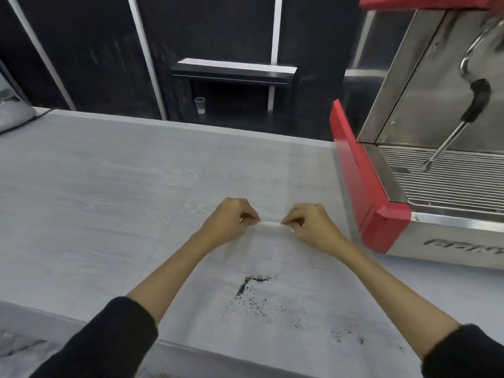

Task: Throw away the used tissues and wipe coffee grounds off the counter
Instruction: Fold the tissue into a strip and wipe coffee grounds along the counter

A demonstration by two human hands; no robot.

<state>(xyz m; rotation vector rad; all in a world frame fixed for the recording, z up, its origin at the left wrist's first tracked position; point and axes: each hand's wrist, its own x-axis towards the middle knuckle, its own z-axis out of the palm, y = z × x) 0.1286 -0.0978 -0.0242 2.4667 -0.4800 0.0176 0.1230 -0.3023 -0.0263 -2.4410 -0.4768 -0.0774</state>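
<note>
Head view: the left hand (231, 218) and right hand (308, 225) are each pinching an end of a white tissue (270, 226), stretching it between them just above the counter (109, 173). Coffee grounds (255, 293) are lying scattered nearer the person, and the red espresso machine (409, 186) is sitting to the right.

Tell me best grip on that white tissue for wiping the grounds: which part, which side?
Judging by its pose, the top edge. The tissue lies spread thin on the counter, and the left hand and right hand already pinch its far corners. Come from above at that far edge, then drag toward the coffee grounds lying nearer the body.
</note>
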